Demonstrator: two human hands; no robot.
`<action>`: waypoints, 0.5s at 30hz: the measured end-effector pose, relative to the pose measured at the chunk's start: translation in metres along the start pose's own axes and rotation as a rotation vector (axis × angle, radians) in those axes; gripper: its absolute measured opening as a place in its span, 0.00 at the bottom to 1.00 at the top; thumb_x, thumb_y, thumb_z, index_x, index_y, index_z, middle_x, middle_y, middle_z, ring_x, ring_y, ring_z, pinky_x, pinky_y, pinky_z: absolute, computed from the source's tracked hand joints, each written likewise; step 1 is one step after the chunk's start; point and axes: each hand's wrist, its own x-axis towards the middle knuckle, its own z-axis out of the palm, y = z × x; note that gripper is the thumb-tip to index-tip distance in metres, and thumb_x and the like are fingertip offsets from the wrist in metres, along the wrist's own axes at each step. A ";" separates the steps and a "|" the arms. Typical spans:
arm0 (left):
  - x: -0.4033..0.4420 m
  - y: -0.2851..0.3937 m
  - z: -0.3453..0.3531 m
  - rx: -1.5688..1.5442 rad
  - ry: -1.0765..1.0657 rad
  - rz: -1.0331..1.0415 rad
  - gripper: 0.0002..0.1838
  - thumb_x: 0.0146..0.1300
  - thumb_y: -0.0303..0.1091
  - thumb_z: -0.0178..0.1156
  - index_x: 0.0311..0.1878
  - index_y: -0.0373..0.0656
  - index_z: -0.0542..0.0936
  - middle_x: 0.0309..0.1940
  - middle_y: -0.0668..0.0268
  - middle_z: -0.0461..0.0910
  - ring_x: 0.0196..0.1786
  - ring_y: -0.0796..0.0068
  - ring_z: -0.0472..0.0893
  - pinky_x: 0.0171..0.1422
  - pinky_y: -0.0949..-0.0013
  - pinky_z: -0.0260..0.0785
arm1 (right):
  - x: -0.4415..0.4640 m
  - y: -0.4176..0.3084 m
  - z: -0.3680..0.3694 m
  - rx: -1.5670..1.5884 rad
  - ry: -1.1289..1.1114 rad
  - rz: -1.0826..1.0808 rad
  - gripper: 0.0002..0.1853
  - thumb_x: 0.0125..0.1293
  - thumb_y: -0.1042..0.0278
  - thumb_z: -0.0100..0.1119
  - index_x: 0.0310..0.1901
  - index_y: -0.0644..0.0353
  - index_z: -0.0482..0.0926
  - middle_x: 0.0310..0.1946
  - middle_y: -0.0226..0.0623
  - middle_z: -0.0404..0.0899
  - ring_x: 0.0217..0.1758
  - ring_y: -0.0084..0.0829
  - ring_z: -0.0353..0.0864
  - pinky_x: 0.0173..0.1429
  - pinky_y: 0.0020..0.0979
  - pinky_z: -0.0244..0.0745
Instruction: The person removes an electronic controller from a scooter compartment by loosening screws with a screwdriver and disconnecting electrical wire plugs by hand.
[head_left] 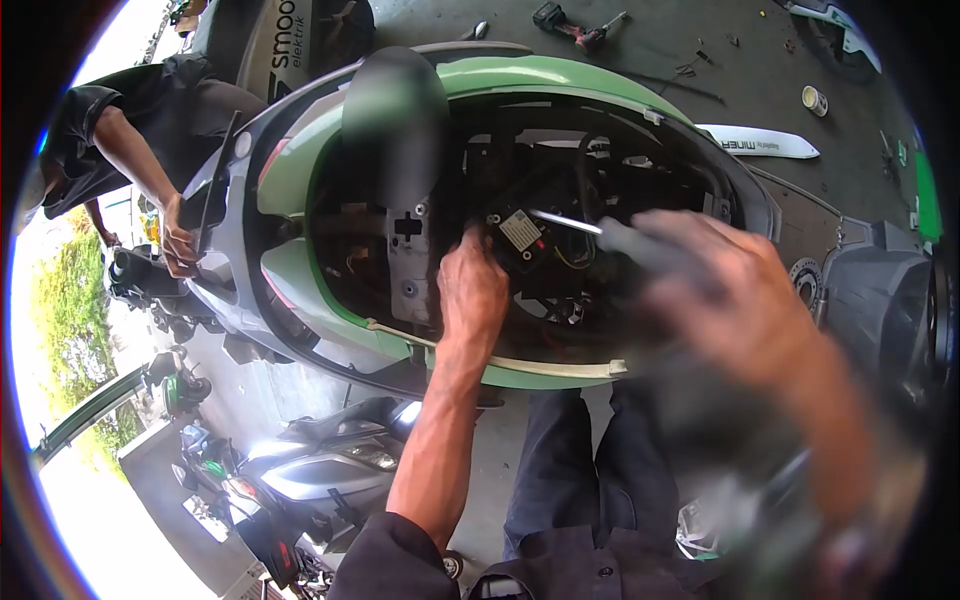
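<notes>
The green scooter body (510,72) lies open in the middle, its dark inner bay showing. My left hand (473,290) is inside the bay, fingers curled down beside a metal bracket (409,265); whatever its fingertips hold is hidden. Just right of it sits a black module with a white label (520,231). My right hand (715,290), blurred by motion, is wrapped round the dark handle of a screwdriver (572,222). The screwdriver's bright shaft points left, its tip near the label's upper right. Wires run beside the module.
A co-worker's hand (180,240) rests on the scooter's left end. A power tool (582,28), a white panel (765,141) and a small cup (815,100) are on the floor beyond. Another scooter (320,470) stands at lower left.
</notes>
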 end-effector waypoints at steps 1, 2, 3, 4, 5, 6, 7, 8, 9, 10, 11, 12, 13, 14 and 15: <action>0.001 0.002 -0.001 0.010 -0.011 -0.008 0.12 0.71 0.30 0.55 0.51 0.32 0.80 0.35 0.38 0.83 0.42 0.36 0.82 0.45 0.44 0.73 | 0.009 0.001 0.006 -0.045 -0.009 -0.038 0.20 0.64 0.69 0.66 0.57 0.65 0.79 0.46 0.48 0.84 0.47 0.48 0.85 0.52 0.41 0.80; 0.003 0.003 -0.002 0.018 -0.019 -0.013 0.12 0.71 0.30 0.55 0.51 0.32 0.80 0.35 0.38 0.82 0.42 0.35 0.82 0.45 0.43 0.73 | 0.017 0.003 0.012 -0.091 -0.016 -0.076 0.20 0.64 0.68 0.67 0.56 0.65 0.79 0.45 0.47 0.84 0.46 0.48 0.85 0.52 0.41 0.80; 0.004 0.002 -0.001 -0.004 -0.005 0.007 0.10 0.71 0.30 0.56 0.47 0.33 0.81 0.34 0.38 0.82 0.41 0.35 0.82 0.45 0.42 0.73 | 0.025 0.004 0.016 -0.135 -0.025 -0.114 0.20 0.64 0.66 0.68 0.55 0.65 0.80 0.43 0.46 0.85 0.46 0.48 0.85 0.52 0.42 0.80; 0.004 0.001 0.000 0.001 -0.002 0.014 0.10 0.71 0.29 0.56 0.46 0.33 0.80 0.34 0.38 0.82 0.41 0.35 0.82 0.45 0.42 0.73 | 0.032 0.003 0.016 -0.148 -0.056 -0.108 0.19 0.63 0.68 0.67 0.54 0.64 0.80 0.44 0.46 0.85 0.46 0.48 0.85 0.52 0.42 0.81; 0.005 0.000 0.001 0.008 0.002 0.022 0.09 0.70 0.29 0.56 0.45 0.33 0.80 0.33 0.38 0.82 0.41 0.34 0.82 0.45 0.42 0.72 | 0.039 0.001 0.015 -0.160 -0.086 -0.102 0.19 0.61 0.70 0.67 0.53 0.64 0.81 0.46 0.47 0.85 0.47 0.48 0.86 0.52 0.41 0.82; 0.005 -0.001 0.002 0.015 0.002 0.025 0.09 0.70 0.29 0.56 0.44 0.33 0.80 0.33 0.38 0.82 0.41 0.34 0.81 0.44 0.42 0.72 | 0.045 -0.001 0.015 -0.170 -0.119 -0.095 0.18 0.60 0.71 0.67 0.53 0.63 0.81 0.47 0.47 0.85 0.48 0.48 0.86 0.53 0.41 0.83; 0.004 -0.002 0.003 -0.017 0.034 0.051 0.09 0.70 0.30 0.56 0.44 0.33 0.80 0.33 0.38 0.82 0.41 0.34 0.81 0.44 0.41 0.72 | 0.048 -0.003 0.016 -0.131 -0.093 -0.095 0.17 0.60 0.70 0.68 0.51 0.63 0.83 0.43 0.48 0.86 0.46 0.49 0.87 0.52 0.41 0.83; 0.003 -0.002 0.004 -0.021 0.029 0.043 0.09 0.70 0.30 0.55 0.44 0.33 0.80 0.33 0.38 0.82 0.41 0.34 0.81 0.44 0.41 0.72 | 0.052 -0.006 0.015 -0.126 -0.124 -0.081 0.17 0.60 0.70 0.68 0.51 0.63 0.82 0.43 0.48 0.86 0.46 0.49 0.87 0.52 0.41 0.83; 0.004 -0.001 0.003 -0.026 0.028 0.039 0.09 0.70 0.30 0.55 0.44 0.34 0.80 0.33 0.38 0.82 0.41 0.34 0.81 0.44 0.41 0.72 | 0.055 -0.009 0.012 -0.122 -0.151 -0.071 0.18 0.60 0.70 0.68 0.51 0.64 0.82 0.43 0.49 0.86 0.46 0.50 0.87 0.53 0.41 0.82; 0.004 -0.001 0.003 -0.029 0.029 0.035 0.09 0.70 0.30 0.55 0.44 0.34 0.81 0.33 0.38 0.82 0.41 0.34 0.81 0.44 0.41 0.72 | 0.057 -0.011 0.012 -0.119 -0.176 -0.063 0.18 0.60 0.69 0.68 0.52 0.64 0.82 0.43 0.49 0.86 0.46 0.50 0.87 0.53 0.41 0.82; 0.003 -0.002 0.003 -0.028 0.021 0.033 0.09 0.70 0.30 0.55 0.44 0.34 0.80 0.33 0.38 0.82 0.41 0.34 0.81 0.44 0.41 0.72 | 0.058 -0.012 0.012 -0.114 -0.176 -0.072 0.18 0.60 0.69 0.68 0.52 0.64 0.82 0.43 0.49 0.86 0.46 0.50 0.86 0.52 0.41 0.82; 0.003 -0.002 0.003 -0.028 0.016 0.036 0.09 0.70 0.30 0.55 0.44 0.34 0.80 0.33 0.38 0.82 0.41 0.34 0.82 0.44 0.41 0.72 | 0.058 -0.012 0.013 -0.113 -0.172 -0.082 0.18 0.61 0.69 0.67 0.52 0.65 0.82 0.43 0.50 0.86 0.46 0.51 0.86 0.52 0.42 0.82; 0.004 -0.001 0.002 -0.028 0.011 0.039 0.09 0.70 0.29 0.55 0.44 0.34 0.80 0.33 0.39 0.82 0.41 0.34 0.82 0.44 0.40 0.72 | 0.059 -0.013 0.012 -0.112 -0.167 -0.091 0.18 0.61 0.69 0.67 0.52 0.65 0.81 0.43 0.50 0.86 0.46 0.51 0.86 0.52 0.42 0.82; 0.005 -0.001 0.002 -0.024 0.009 0.043 0.09 0.70 0.29 0.55 0.45 0.34 0.80 0.33 0.39 0.82 0.41 0.34 0.82 0.45 0.40 0.72 | 0.061 -0.014 0.011 -0.115 -0.180 -0.094 0.18 0.62 0.68 0.67 0.52 0.65 0.81 0.43 0.50 0.86 0.46 0.51 0.86 0.52 0.43 0.81; 0.006 -0.002 0.002 -0.018 0.004 0.045 0.09 0.70 0.29 0.55 0.45 0.34 0.80 0.33 0.39 0.82 0.41 0.34 0.82 0.45 0.40 0.72 | 0.062 -0.014 0.011 -0.115 -0.194 -0.096 0.17 0.63 0.68 0.66 0.52 0.65 0.81 0.43 0.51 0.86 0.46 0.52 0.86 0.53 0.43 0.81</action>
